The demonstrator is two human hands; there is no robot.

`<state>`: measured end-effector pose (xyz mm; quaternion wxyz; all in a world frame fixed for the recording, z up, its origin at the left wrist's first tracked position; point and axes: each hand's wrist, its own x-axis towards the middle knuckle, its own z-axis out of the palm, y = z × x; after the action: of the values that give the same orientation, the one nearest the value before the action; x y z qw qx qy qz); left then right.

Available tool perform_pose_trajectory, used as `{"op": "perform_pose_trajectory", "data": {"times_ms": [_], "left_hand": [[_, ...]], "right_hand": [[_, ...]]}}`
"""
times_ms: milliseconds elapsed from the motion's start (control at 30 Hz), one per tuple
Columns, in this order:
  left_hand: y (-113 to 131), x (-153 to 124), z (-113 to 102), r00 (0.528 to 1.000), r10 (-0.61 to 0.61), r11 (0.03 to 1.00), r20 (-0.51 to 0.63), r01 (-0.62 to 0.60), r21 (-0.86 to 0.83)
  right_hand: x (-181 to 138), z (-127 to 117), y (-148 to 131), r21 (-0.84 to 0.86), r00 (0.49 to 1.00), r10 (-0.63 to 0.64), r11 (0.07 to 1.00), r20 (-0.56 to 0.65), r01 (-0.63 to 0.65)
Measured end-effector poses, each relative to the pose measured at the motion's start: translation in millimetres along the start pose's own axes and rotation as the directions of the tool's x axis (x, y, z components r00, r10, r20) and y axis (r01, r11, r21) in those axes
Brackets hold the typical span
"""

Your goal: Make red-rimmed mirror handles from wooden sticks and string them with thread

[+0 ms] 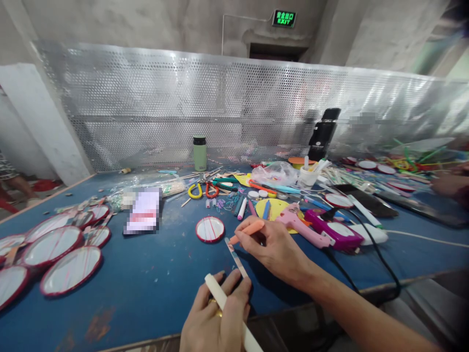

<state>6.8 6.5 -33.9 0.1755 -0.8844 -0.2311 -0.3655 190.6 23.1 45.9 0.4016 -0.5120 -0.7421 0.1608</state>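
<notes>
My left hand (216, 318) is closed at the front of the table, with a cream pen-like rod (217, 292) lying through its grip. Its fingertips also pin the lower end of a flat craft stick (236, 260) that bears coloured patches. My right hand (273, 247) pinches an orange marker (251, 230), whose tip meets or nearly meets the stick's upper end. Just beyond lies a small round disc with a red rim (210, 229), crossed by pinkish lines. Right of my right hand rest a pink glue gun (302, 225) and a yellow disc (262, 205).
Several red-rimmed discs (71, 271) lie at the left, near a phone (143, 210). A green bottle (200, 154) stands before the perforated metal screen (157, 102). Pliers (195, 191), markers and a purple device (335, 230) with a black cable clutter the right. Another person's hand (452, 186) shows at far right.
</notes>
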Motion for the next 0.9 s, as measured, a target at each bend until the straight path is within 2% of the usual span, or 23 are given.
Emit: {"op": "perform_pose_trajectory", "data": {"times_ms": [233, 500, 700, 900], "left_hand": [[-0.4, 0.3, 1.0, 1.0, 0.014, 1.0, -0.004, -0.014, 0.0], [2.5, 3.1, -2.1, 0.999, -0.034, 0.999, -0.036, 0.034, -0.009], [1.3, 4.5, -1.3, 0.996, 0.018, 1.0, -0.085, -0.017, 0.015], [4.8, 5.5, -4.1, 0.997, -0.049, 0.998, -0.052, 0.051, 0.027]], "right_hand": [[0.5, -1.8, -0.1, -0.015, 0.999, 0.018, 1.0, -0.028, -0.018], [0.5, -0.9, 1.2, -0.021, 0.999, 0.015, 1.0, -0.039, -0.016], [1.1, 0.4, 2.1, -0.013, 0.998, -0.001, 1.0, -0.06, 0.001], [-1.1, 1.5, -0.1, -0.008, 0.999, -0.05, 0.999, -0.008, 0.05]]}}
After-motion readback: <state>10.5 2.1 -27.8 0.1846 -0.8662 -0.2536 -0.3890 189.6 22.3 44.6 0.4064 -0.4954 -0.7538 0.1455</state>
